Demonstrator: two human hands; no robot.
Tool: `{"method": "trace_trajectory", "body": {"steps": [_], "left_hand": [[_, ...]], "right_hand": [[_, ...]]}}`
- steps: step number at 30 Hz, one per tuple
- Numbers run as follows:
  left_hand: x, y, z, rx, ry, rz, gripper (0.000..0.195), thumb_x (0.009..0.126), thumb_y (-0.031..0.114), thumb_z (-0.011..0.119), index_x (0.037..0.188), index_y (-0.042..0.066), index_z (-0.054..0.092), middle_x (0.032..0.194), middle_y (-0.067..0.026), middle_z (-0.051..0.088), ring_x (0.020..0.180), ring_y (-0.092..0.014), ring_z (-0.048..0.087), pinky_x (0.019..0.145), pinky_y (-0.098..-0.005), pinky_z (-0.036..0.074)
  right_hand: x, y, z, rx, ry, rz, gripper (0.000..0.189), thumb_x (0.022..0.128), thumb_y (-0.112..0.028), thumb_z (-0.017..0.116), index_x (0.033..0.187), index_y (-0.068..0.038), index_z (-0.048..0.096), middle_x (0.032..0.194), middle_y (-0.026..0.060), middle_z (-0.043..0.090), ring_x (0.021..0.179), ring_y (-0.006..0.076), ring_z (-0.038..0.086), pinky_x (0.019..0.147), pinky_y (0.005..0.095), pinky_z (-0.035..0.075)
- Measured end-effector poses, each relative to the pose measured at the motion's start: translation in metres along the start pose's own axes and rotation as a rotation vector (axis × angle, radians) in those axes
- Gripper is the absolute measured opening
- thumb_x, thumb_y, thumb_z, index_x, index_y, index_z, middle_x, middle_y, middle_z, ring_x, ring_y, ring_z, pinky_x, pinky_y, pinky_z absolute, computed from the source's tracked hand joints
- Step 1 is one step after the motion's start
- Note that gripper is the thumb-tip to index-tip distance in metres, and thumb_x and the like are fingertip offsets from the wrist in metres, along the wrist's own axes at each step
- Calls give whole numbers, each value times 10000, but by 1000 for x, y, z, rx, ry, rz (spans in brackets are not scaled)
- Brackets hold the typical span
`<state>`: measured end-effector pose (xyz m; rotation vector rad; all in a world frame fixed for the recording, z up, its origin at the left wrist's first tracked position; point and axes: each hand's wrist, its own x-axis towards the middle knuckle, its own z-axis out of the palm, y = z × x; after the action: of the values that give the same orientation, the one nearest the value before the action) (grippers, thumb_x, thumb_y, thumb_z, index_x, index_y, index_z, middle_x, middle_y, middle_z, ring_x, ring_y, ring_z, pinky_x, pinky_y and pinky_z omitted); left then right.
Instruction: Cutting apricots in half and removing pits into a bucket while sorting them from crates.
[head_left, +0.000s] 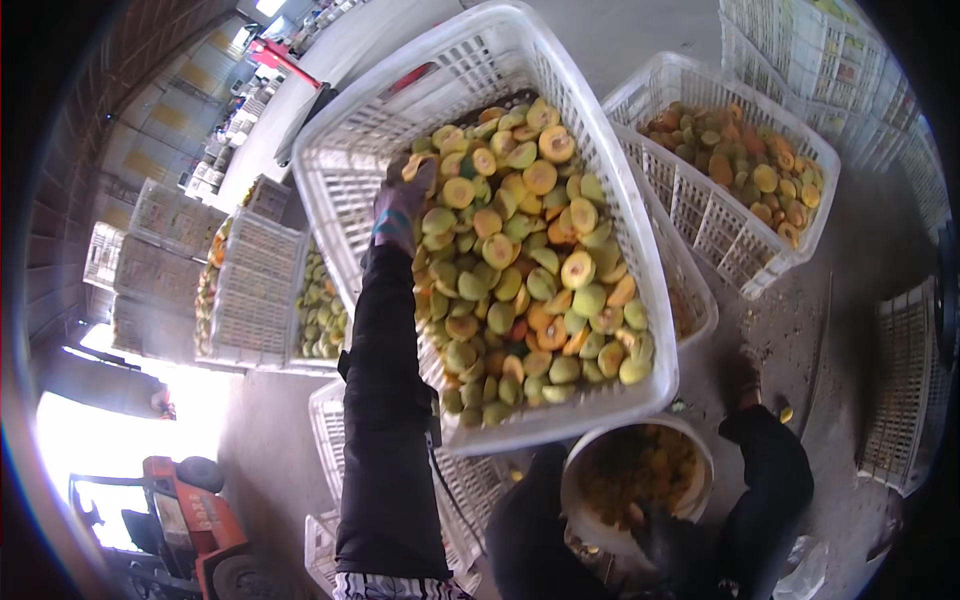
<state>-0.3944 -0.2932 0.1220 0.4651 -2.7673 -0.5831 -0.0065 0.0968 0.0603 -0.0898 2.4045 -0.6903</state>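
Observation:
A large white plastic crate (480, 442) stands before me, holding many halved yellow-green stone fruits (517, 255), some with orange cut faces up. My left hand (403, 201), seemingly gloved, reaches into its left side. At its fingertips is a fruit half (418, 168), which it appears to grip. Below the crate's near edge, a white bucket (703, 480) with darker orange fruit pieces sits between my legs. A dark, blurred shape at the bucket's near rim may be my right hand (654, 525); its fingers cannot be made out.
Another fruit-filled white crate (720, 217) stands at the right, near stacked crates (832, 75). More crates (255, 285) with fruit are stacked at the left. An orange vehicle (187, 525) is at the lower left. A clear plastic bag (802, 570) lies by my foot.

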Motion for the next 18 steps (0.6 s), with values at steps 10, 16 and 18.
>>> {"method": "trace_trajectory", "body": {"steps": [10,16,18], "left_hand": [[-110,77,26,398,-398,102,590,733,596,459,1196,231,473,1249,-68,452,1218,-333,321,949,-478,280],[-226,55,52,187,-214,343,563,741,510,502,1232,243,429,1330,-78,336,1257,-399,181,941,-591,225],[-261,41,46,216,-168,431,540,742,440,544,1234,255,421,1361,-81,282,1261,-378,192,947,-598,220]], "right_hand": [[17,18,25,163,116,-167,250,831,-325,515,813,-78,542,656,164,572,554,352,560,452,426,429],[-7,29,32,104,114,-130,325,867,-358,435,837,-58,557,701,190,585,621,368,571,540,449,443],[-10,34,38,83,153,-163,331,872,-354,428,830,-51,555,680,190,583,618,369,571,545,451,442]]}}
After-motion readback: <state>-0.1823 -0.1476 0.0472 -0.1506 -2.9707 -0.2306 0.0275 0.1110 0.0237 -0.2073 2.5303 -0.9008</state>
